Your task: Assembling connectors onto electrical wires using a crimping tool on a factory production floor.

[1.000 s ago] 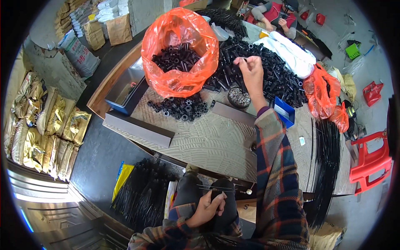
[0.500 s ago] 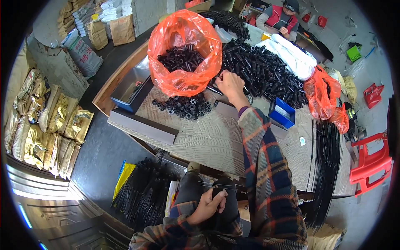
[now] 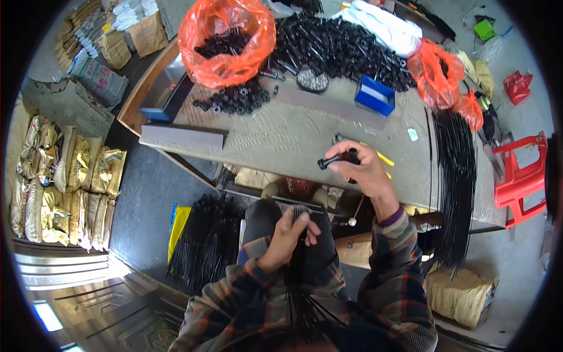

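Over my lap, my left hand (image 3: 287, 239) is closed around a bundle of thin black rods (image 3: 300, 209); their tips stick up past the fingers. More thin rod ends (image 3: 308, 311) fan out below, near my body. Above the table's near edge, my right hand (image 3: 366, 173) grips small black tubular plastic parts (image 3: 329, 162), one jutting out left between thumb and fingers. Under that hand lies a tool with yellow handles (image 3: 382, 157), partly covered. A large pile of similar black parts (image 3: 343, 50) fills the far side of the table.
An orange bag (image 3: 226, 70) of black parts stands far left beside loose black rings (image 3: 237, 100) and a grey tray (image 3: 167, 97). A blue box (image 3: 375, 97) and a round dish (image 3: 312, 81) sit mid-table. Long black rods (image 3: 454, 176) overhang the right edge, near a red stool (image 3: 521, 179).
My right hand has come back from the far pile toward me and now carries black parts. My left hand stays over my lap with its bundle. The view has tilted lower.
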Demonstrator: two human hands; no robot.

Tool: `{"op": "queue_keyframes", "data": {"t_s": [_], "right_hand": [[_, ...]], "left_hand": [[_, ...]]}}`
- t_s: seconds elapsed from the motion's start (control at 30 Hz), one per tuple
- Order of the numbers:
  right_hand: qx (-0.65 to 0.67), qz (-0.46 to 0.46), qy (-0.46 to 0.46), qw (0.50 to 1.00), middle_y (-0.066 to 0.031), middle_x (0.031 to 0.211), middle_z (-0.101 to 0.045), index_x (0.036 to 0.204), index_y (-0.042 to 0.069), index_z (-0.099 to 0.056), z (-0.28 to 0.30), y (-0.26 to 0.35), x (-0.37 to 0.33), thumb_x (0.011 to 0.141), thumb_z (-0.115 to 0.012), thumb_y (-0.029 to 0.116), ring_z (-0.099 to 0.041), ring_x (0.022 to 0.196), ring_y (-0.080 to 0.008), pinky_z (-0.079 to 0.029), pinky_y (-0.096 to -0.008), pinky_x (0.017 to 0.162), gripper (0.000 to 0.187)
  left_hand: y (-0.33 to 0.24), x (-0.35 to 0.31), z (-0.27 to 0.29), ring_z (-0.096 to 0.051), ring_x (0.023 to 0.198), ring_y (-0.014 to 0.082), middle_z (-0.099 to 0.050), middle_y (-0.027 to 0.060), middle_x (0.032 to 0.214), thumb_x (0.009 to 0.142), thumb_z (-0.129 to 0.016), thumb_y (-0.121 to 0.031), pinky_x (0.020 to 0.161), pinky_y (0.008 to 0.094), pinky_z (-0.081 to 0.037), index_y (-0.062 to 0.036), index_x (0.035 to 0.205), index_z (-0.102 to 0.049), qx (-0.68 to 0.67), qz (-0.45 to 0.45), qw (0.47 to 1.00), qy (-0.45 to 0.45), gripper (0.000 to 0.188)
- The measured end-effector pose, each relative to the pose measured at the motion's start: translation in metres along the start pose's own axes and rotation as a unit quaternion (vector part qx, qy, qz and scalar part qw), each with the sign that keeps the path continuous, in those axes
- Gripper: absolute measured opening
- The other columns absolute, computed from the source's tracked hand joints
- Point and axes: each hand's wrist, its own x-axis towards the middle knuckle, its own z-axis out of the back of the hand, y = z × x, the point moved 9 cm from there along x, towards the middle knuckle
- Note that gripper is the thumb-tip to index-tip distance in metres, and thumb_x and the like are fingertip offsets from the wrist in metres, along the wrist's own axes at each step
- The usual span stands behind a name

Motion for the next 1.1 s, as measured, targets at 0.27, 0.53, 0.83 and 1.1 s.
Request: {"op": "queue_keyframes", "data": {"t_s": [0.27,0.53,0.83,1.1], "right_hand": [[-0.008,0.004,0.055,0.998,-0.0010,0.086,-0.062,0.101,0.002,-0.063,-0.025,-0.018,-0.037,0.083,-0.061,0.009,-0.050,0.067,-0.0034,-0.039,-0.0163,0.057,0.020],[0.040,0.032,0.081,0.995,-0.0001,0.080,-0.061,0.098,0.001,-0.064,-0.029,-0.031,-0.046,0.085,-0.061,0.014,-0.051,0.065,-0.0046,-0.043,-0.0193,0.059,0.018],[0.074,0.013,0.086,0.994,-0.0005,0.077,-0.061,0.096,0.001,-0.064,-0.040,-0.035,-0.043,0.084,-0.063,0.014,-0.054,0.064,-0.0039,-0.042,-0.0165,0.055,0.018],[0.140,0.003,0.094,0.986,0.0022,0.069,-0.055,0.084,0.002,-0.060,-0.054,-0.034,-0.042,0.081,-0.066,0.015,-0.049,0.058,-0.0027,-0.039,-0.0162,0.050,0.015]], "left_hand": [[-0.005,-0.011,-0.024,-0.064,0.068,0.0241,-0.059,0.0240,0.103,0.097,-0.028,-0.033,0.058,0.0281,-0.051,-0.0043,0.108,-0.035,-0.030,-0.015,0.999,0.011,0.032],[-0.002,-0.020,-0.035,-0.065,0.077,0.0263,-0.056,0.0228,0.111,0.097,-0.032,-0.029,0.067,0.0305,-0.053,-0.0034,0.108,-0.035,0.007,-0.044,0.999,0.022,0.028],[-0.005,-0.035,-0.038,-0.064,0.082,0.0292,-0.053,0.0269,0.113,0.094,-0.040,-0.011,0.070,0.0325,-0.054,-0.0045,0.107,-0.033,-0.040,-0.107,0.993,0.015,0.016],[-0.011,-0.049,-0.042,-0.064,0.082,0.0341,-0.049,0.0322,0.115,0.091,-0.047,-0.014,0.069,0.0365,-0.056,-0.0099,0.126,-0.026,-0.045,-0.124,0.991,0.016,0.041]]}}
